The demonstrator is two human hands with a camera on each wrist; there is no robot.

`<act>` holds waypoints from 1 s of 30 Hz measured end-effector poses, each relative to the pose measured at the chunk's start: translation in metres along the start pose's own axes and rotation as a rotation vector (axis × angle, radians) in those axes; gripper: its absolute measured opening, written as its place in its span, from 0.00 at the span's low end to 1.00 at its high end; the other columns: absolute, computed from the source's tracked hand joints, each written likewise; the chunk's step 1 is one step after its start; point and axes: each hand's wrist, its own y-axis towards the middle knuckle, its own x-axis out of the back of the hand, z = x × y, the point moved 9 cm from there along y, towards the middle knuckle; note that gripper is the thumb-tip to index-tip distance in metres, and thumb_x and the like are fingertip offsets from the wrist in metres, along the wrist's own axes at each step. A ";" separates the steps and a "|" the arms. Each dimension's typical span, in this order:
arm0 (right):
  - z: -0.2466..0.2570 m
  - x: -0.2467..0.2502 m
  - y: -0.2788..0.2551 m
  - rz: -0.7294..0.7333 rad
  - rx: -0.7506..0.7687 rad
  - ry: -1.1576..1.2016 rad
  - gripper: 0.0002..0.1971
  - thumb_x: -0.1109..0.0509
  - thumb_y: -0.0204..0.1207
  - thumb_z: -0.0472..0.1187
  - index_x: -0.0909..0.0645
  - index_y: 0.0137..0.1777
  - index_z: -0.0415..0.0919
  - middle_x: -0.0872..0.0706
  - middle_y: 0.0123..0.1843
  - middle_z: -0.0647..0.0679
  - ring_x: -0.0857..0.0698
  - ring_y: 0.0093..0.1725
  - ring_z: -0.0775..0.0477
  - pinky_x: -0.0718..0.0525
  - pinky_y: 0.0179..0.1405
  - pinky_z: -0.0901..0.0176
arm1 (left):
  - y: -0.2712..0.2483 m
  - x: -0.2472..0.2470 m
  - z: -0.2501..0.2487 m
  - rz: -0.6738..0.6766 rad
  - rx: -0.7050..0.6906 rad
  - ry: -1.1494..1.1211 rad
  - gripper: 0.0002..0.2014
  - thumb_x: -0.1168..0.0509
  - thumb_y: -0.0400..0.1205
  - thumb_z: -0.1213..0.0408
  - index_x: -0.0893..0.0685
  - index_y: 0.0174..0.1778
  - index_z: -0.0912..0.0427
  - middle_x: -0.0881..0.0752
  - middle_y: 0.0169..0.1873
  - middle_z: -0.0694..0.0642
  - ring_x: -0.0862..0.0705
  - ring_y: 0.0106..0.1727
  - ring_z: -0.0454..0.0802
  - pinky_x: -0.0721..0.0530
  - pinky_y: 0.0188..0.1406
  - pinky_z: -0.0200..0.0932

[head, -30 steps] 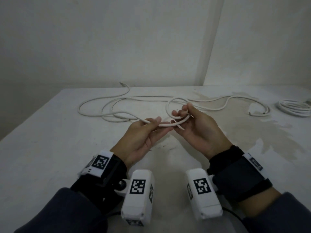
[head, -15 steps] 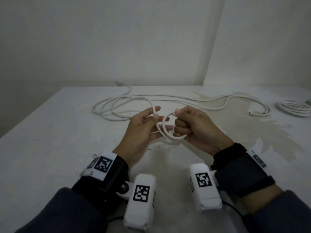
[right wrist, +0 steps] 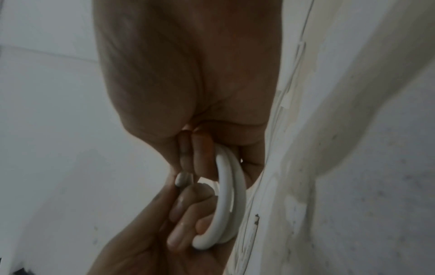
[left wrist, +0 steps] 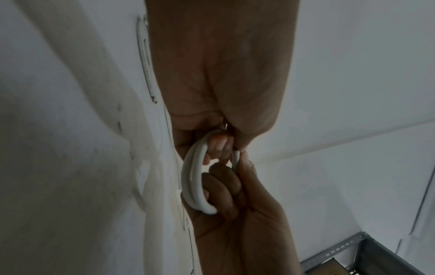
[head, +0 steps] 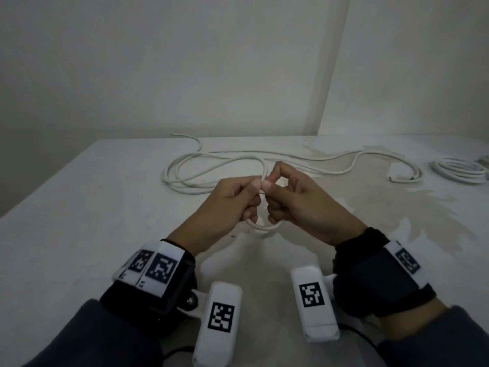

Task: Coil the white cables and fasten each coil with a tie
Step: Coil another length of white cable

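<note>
Gripping a small coil of white cable between them, the left hand and the right hand meet above the middle of the table, thumbs touching at the top of the loops. Both hands have their fingers curled through the coil, which shows two or three turns side by side in the wrist views. From the hands the loose cable runs back in long curves toward the far edge of the table, its bare end near the far left corner. A second cable, already wound, lies at the far right edge.
</note>
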 end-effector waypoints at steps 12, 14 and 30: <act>0.007 0.010 -0.001 -0.126 0.017 -0.278 0.23 0.29 0.70 0.24 0.17 0.59 0.48 0.19 0.26 0.46 0.19 0.29 0.48 0.16 0.37 0.54 | -0.001 -0.002 -0.019 -0.058 -0.136 0.403 0.15 0.46 0.88 0.67 0.14 0.55 0.68 0.21 0.22 0.35 0.23 0.25 0.33 0.24 0.32 0.31; 0.011 0.018 -0.002 -0.187 0.073 -0.420 0.23 0.22 0.67 0.31 0.17 0.57 0.57 0.19 0.35 0.52 0.18 0.40 0.51 0.19 0.44 0.64 | -0.002 -0.003 -0.024 -0.052 -0.168 0.450 0.14 0.46 0.88 0.67 0.14 0.56 0.65 0.19 0.23 0.35 0.22 0.27 0.30 0.29 0.30 0.23; 0.012 0.004 -0.002 -0.001 0.087 0.041 0.05 0.24 0.70 0.36 0.15 0.35 0.35 0.11 0.33 0.41 0.12 0.36 0.46 0.14 0.49 0.48 | -0.010 0.000 -0.045 -0.214 -0.369 0.216 0.07 0.44 0.87 0.68 0.36 0.53 0.54 0.22 0.25 0.49 0.24 0.21 0.36 0.28 0.24 0.27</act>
